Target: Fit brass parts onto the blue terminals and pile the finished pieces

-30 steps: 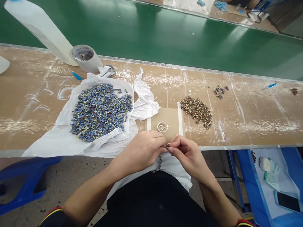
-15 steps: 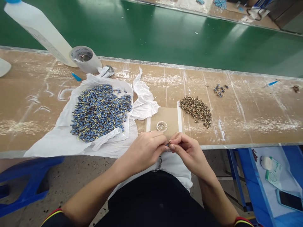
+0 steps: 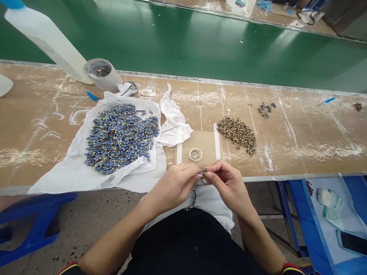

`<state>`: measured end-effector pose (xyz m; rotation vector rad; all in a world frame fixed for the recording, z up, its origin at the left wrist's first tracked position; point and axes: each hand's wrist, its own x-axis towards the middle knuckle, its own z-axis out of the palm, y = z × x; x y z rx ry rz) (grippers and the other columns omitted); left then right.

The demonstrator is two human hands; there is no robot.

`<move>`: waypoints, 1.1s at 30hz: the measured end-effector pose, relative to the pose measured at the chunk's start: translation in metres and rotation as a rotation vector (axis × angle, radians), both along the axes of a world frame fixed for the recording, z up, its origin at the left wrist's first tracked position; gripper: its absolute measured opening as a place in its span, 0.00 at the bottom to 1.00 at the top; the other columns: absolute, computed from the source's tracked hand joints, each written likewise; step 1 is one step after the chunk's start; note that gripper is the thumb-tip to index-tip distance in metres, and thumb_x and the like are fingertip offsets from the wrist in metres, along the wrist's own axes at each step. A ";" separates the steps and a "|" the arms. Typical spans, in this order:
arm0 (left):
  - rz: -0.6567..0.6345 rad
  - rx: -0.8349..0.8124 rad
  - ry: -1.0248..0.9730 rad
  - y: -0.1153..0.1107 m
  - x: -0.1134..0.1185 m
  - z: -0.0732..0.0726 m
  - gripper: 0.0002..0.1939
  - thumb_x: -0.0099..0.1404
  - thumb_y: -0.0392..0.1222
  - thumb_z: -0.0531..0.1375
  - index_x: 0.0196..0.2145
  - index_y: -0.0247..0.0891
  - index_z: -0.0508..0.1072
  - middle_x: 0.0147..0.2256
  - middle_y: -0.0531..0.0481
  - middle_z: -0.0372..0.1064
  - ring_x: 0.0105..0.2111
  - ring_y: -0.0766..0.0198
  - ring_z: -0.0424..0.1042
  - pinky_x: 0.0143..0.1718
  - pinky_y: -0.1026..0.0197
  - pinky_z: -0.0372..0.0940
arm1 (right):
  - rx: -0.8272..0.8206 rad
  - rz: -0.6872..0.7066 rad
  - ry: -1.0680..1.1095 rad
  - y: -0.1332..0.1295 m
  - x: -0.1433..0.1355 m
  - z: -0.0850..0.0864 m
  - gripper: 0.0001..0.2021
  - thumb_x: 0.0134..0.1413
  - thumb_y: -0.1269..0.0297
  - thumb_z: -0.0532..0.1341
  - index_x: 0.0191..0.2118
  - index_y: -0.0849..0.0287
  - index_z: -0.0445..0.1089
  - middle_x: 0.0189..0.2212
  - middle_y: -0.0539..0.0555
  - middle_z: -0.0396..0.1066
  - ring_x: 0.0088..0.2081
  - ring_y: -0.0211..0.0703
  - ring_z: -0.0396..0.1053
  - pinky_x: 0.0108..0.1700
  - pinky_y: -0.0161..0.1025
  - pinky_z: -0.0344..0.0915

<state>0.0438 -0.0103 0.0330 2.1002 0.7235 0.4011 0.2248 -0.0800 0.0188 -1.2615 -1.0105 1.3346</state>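
My left hand and my right hand meet at the table's front edge, fingers pinched together. Between the fingertips is a tiny blue and brown piece, held from both sides; its exact kind is too small to make out. Just beyond the hands, a small clear cup with a thin stick in it stands on a taped cardboard pad. Left of it, a large heap of small blue and yellow pieces lies on white paper. A smaller heap of brown and cream pieces lies to the right.
A large white bottle and a tape roll stand at the back left. Crumpled white paper lies beside the big heap. A few loose pieces sit farther right. A phone rests on a blue stool at lower right.
The hands stay at the same spot, both still pinching the tiny piece. Its blue end shows slightly more between the fingertips. The view has shifted slightly.
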 end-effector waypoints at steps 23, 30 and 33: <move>-0.038 -0.007 -0.120 -0.006 -0.002 -0.003 0.12 0.69 0.31 0.51 0.28 0.36 0.68 0.25 0.53 0.70 0.24 0.69 0.67 0.28 0.65 0.55 | 0.232 0.285 -0.529 -0.001 -0.004 -0.007 0.15 0.72 0.60 0.46 0.32 0.55 0.60 0.24 0.49 0.66 0.26 0.38 0.67 0.31 0.36 0.59; -0.072 -0.001 -0.100 -0.003 -0.002 -0.006 0.12 0.67 0.28 0.51 0.28 0.36 0.68 0.27 0.53 0.72 0.25 0.68 0.71 0.29 0.66 0.58 | 0.194 0.302 -0.530 -0.001 -0.006 -0.012 0.17 0.72 0.58 0.44 0.31 0.54 0.59 0.24 0.49 0.67 0.26 0.38 0.67 0.31 0.36 0.61; -0.064 0.036 -0.061 -0.003 -0.002 -0.006 0.12 0.67 0.28 0.51 0.28 0.37 0.69 0.26 0.53 0.71 0.25 0.67 0.70 0.28 0.64 0.57 | 0.191 0.313 -0.545 0.002 -0.003 -0.011 0.17 0.72 0.57 0.44 0.31 0.54 0.59 0.24 0.50 0.67 0.26 0.38 0.67 0.31 0.36 0.61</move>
